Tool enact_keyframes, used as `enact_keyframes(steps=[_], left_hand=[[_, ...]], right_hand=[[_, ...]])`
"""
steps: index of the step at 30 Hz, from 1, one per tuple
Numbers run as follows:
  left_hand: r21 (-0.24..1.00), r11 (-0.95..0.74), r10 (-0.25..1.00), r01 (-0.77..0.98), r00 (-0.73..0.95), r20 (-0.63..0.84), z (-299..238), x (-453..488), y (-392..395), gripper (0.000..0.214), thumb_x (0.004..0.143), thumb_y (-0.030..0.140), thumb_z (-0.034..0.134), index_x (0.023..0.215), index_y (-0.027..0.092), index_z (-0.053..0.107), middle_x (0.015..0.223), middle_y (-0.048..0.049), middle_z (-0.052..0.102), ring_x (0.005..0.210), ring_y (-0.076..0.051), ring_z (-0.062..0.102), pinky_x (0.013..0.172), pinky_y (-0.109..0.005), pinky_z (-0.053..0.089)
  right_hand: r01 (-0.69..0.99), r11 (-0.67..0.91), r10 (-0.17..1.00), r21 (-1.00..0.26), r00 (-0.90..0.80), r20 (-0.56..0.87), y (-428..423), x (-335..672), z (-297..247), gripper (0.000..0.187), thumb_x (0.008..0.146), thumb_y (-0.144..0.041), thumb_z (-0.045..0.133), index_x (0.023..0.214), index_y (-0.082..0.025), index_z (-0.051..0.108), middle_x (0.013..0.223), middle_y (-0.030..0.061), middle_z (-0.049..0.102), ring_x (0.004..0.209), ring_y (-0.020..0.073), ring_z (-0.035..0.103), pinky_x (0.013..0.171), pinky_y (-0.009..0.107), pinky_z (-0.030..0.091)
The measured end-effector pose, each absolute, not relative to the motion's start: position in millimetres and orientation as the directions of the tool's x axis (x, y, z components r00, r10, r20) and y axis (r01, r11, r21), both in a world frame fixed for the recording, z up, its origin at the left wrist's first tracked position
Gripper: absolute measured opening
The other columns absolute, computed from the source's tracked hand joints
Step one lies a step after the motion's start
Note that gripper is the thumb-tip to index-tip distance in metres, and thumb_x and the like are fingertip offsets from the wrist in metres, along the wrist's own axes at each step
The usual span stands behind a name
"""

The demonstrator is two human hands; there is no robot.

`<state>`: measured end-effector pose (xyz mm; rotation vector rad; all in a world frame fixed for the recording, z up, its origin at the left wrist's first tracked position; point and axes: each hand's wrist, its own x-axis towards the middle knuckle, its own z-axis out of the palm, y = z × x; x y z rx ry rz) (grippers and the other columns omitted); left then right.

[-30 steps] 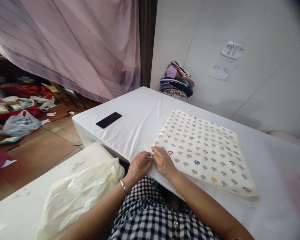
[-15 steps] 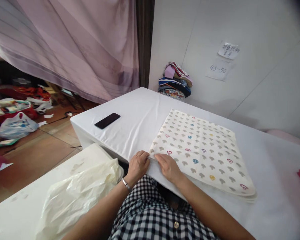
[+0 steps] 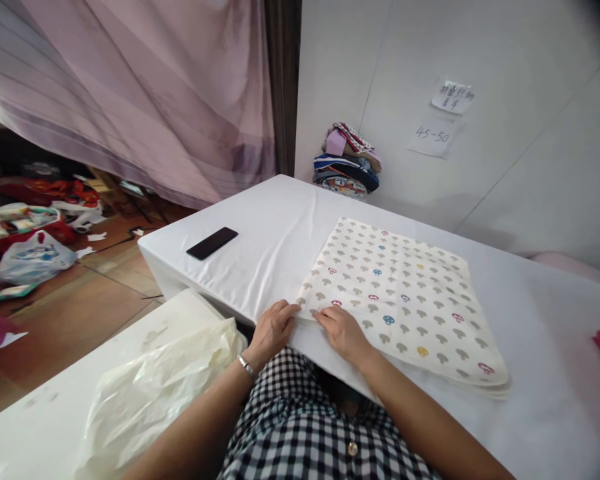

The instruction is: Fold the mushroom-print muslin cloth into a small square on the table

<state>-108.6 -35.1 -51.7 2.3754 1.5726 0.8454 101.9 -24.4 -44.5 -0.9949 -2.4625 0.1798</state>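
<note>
Left grip (image 3: 273,325) and right grip (image 3: 344,333) pinch mushroom-print cloth (image 3: 395,287).

One head view: from above white table's (image 3: 260,233) near side, close, facing forward and down, wall (image 3: 530,167) beyond table.

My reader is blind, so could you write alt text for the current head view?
A person's left hand and right hand touch the near left corner of a layered cream mushroom-print cloth on a white-covered table. A black smartphone lies farther left, and stacked fabrics sit near the wall.
</note>
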Motion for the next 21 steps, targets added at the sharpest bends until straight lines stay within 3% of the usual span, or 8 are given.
enact_keyframes(steps=[8,13,18,21], left_hand=[[0.406,-0.402,0.909,0.821,0.302,0.288,-49.8,-107.6,-32.7,0.025,0.083,0.014,0.043,0.1,0.021,0.059,0.089,-0.0037,0.056,0.083,-0.016,0.055,0.073,-0.029,0.045],[0.301,-0.422,0.889,0.855,0.327,0.32,-43.7,-105.1,-35.8,0.023,0.085,0.019,0.045,0.103,0.021,0.058,0.101,-0.0066,0.055,0.089,-0.019,0.053,0.074,-0.032,0.045],[0.158,-0.564,0.785,0.81,0.468,0.406,-41.1,-100.5,-31.6,0.031,0.085,0.014,0.043,0.114,0.02,0.052,0.111,-0.009,0.054,0.101,-0.022,0.049,0.082,-0.037,0.043],[0.108,-0.668,0.705,0.736,0.58,0.409,-40.2,-94.6,-25.8,0.025,0.087,0.014,0.042,0.108,0.02,0.054,0.109,-0.0082,0.056,0.102,-0.021,0.048,0.084,-0.037,0.042]], right_hand=[[0.67,0.698,0.712,-0.252,-0.615,0.338,-21.6,129.3,-44.5,0.026,0.089,-0.013,0.041,0.104,-0.019,0.062,0.086,0.0062,0.059,0.081,0.0176,0.051,0.072,0.029,0.044],[0.702,0.673,0.736,-0.233,-0.603,0.307,-21.4,130.5,-41.3,0.026,0.09,-0.015,0.04,0.099,-0.022,0.064,0.083,0.0045,0.059,0.079,0.0168,0.05,0.07,0.027,0.043],[0.716,0.653,0.755,-0.247,-0.592,0.281,-21.5,128.7,-43.5,0.026,0.09,-0.016,0.04,0.098,-0.022,0.064,0.084,0.0047,0.059,0.08,0.0171,0.051,0.07,0.027,0.043],[0.711,0.632,0.774,-0.308,-0.554,0.307,-21.1,130.0,-46.9,0.027,0.091,-0.019,0.039,0.105,-0.022,0.062,0.087,0.005,0.06,0.084,0.0171,0.053,0.072,0.027,0.044]])
